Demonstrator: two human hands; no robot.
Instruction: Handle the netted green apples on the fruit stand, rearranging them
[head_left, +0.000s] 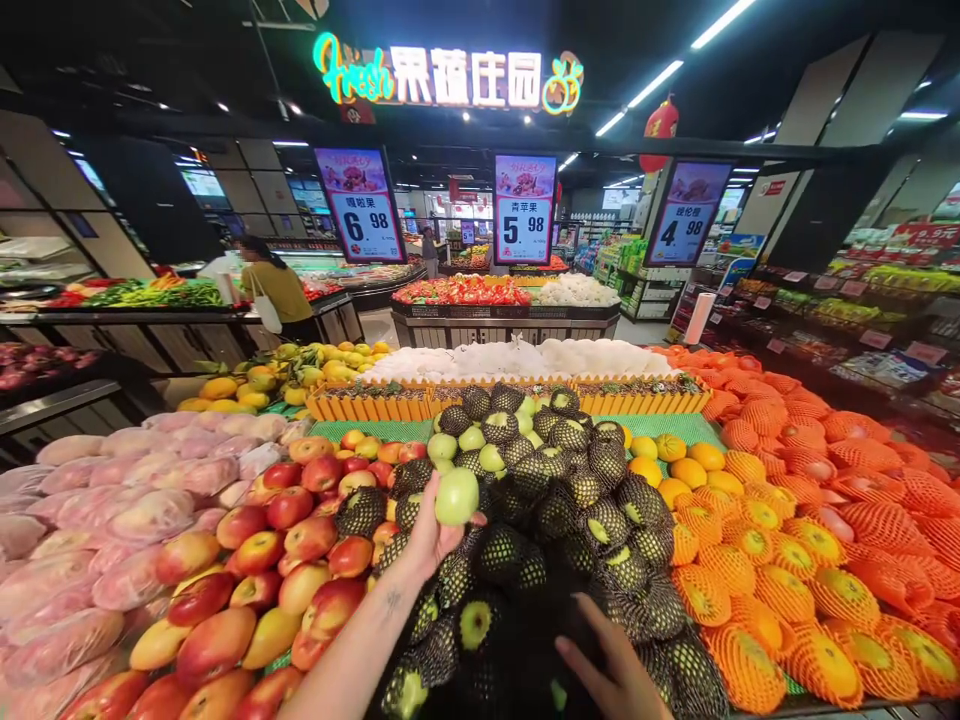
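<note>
My left hand [431,535] is raised over the fruit and closed around a bare green apple [456,496]. Low in the view, my right hand [611,665] has its fingers stretched out and apart. It is beside a very dark patch whose contents I cannot make out. Around both hands lies a heap of green apples in black mesh sleeves [622,570]. A few unsleeved green apples [471,438] sit toward the back of that heap. Red and yellow apples [262,550] are piled next to my left forearm.
Pink-wrapped fruit [142,520] covers the far left. Oranges in orange mesh sleeves [772,570] and red-netted fruit [862,440] lie to the right. An orange slatted divider [510,400] runs behind the apples. Price screens [525,210] hang above; a person [274,290] stands at a vegetable stand.
</note>
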